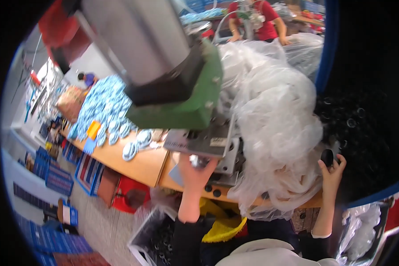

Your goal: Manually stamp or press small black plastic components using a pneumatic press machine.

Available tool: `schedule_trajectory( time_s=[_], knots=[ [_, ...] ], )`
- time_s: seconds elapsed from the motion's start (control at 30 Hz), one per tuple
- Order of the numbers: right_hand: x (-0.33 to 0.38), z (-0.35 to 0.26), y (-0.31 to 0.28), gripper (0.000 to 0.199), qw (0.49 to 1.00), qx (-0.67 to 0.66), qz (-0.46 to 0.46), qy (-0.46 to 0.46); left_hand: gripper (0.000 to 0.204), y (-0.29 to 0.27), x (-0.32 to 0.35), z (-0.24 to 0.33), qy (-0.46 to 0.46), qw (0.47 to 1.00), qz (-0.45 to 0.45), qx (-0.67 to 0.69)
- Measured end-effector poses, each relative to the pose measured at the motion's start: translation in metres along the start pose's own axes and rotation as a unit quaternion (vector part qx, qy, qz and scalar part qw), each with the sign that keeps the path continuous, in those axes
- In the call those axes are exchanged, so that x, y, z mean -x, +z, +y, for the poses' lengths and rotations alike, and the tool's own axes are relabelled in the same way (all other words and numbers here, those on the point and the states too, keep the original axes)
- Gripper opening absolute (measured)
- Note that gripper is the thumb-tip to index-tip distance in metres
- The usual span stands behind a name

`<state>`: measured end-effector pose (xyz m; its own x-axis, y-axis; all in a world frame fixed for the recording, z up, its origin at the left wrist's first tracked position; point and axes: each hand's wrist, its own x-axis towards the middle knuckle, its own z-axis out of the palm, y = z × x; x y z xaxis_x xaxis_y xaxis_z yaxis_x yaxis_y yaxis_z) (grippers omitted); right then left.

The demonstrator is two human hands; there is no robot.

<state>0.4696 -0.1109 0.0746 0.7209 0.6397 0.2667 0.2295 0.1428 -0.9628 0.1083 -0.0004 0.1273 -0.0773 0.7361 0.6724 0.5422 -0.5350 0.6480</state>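
Observation:
My left hand reaches under the metal plate of a green and grey press. A shiny silvery part shows between its thumb and fingers; the fingertips are hidden by the plate and blurred. At the right, my right hand pinches a small black oval piece between thumb and fingers. It is raised beside a large blue-rimmed bin holding many black ring-like pieces. A heap of clear plastic film lies between the press and that hand.
Light blue coiled pieces pile up on the wooden table at left. A white crate of black rings stands below, near a red stool. A co-worker in red works across the table. Another crate holds plastic bags.

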Motion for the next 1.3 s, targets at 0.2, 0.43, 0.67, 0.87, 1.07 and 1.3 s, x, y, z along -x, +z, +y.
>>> schedule_trajectory(
  time_s=[0.2,0.43,0.67,0.87,1.07,1.3],
  knots=[
    [0.043,-0.052,0.038,0.057,0.973,0.139,-0.136,-0.122,0.029,0.011,-0.005,0.004,-0.054,0.997,0.044,-0.031],
    [0.093,-0.081,0.109,0.056,0.946,-0.010,-0.294,-0.135,0.036,-0.004,0.049,-0.004,-0.110,0.984,0.143,-0.010],
    [0.101,-0.110,0.203,0.052,0.902,0.011,-0.396,-0.174,0.063,-0.143,0.211,-0.077,-0.308,0.906,0.177,-0.232],
    [0.093,-0.113,0.234,0.045,0.881,0.004,-0.465,-0.089,0.096,-0.209,0.273,-0.096,-0.388,0.785,0.205,-0.438],
    [0.108,-0.091,0.187,0.062,0.894,-0.032,-0.389,-0.220,0.065,-0.112,0.143,-0.109,-0.162,0.951,0.044,-0.261],
    [0.031,-0.039,0.063,0.029,0.989,0.102,-0.096,-0.050,0.039,-0.067,0.076,-0.171,-0.072,0.925,-0.150,-0.341]
  ],
)
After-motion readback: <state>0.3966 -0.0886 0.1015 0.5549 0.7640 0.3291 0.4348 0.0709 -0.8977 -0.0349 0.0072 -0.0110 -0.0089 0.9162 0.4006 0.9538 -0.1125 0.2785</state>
